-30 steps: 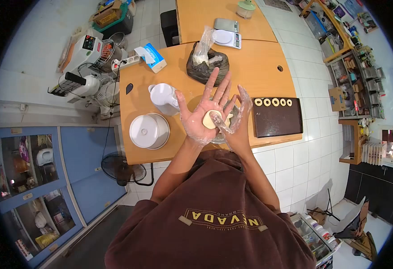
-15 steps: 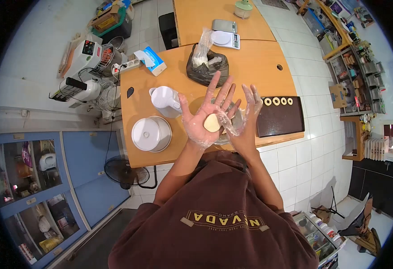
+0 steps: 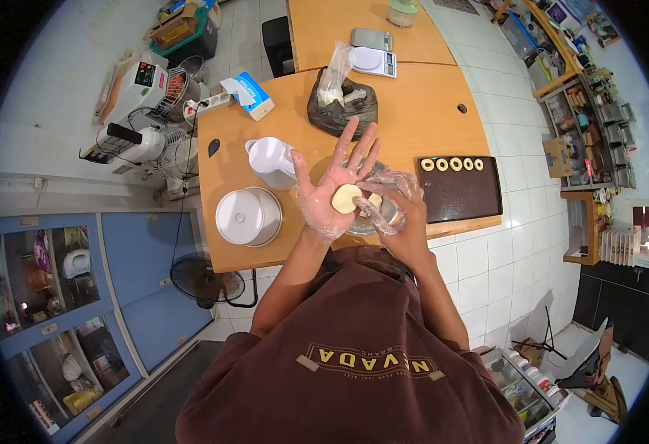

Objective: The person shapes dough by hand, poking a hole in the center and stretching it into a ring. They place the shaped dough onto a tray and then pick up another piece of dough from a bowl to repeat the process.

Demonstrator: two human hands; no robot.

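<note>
My left hand (image 3: 332, 196) is turned palm up over the table, fingers spread and dusted with flour. On its palm lies a flat, pale disc of dough (image 3: 347, 199). My right hand (image 3: 402, 214), also floury, is beside it with its thumb reaching to the disc's right edge. Its thumb and fingers are apart, and nothing shows gripped between them. Below both hands is a bowl (image 3: 361, 226), mostly covered by them; a pale piece of dough (image 3: 375, 200) shows through the gap in my right hand.
At right, a dark baking tray (image 3: 461, 200) carries a row of several dough rings (image 3: 455, 164). A white jug (image 3: 271, 164) and a lidded white container (image 3: 249, 217) stand at left. Farther back are a black plastic bag (image 3: 343, 111), a tissue pack (image 3: 254, 96) and a kitchen scale (image 3: 372, 61).
My right hand has turned and come down, its raised fingers now bent toward the disc. My left hand stays palm up with the dough. More of the ring row shows on the tray.
</note>
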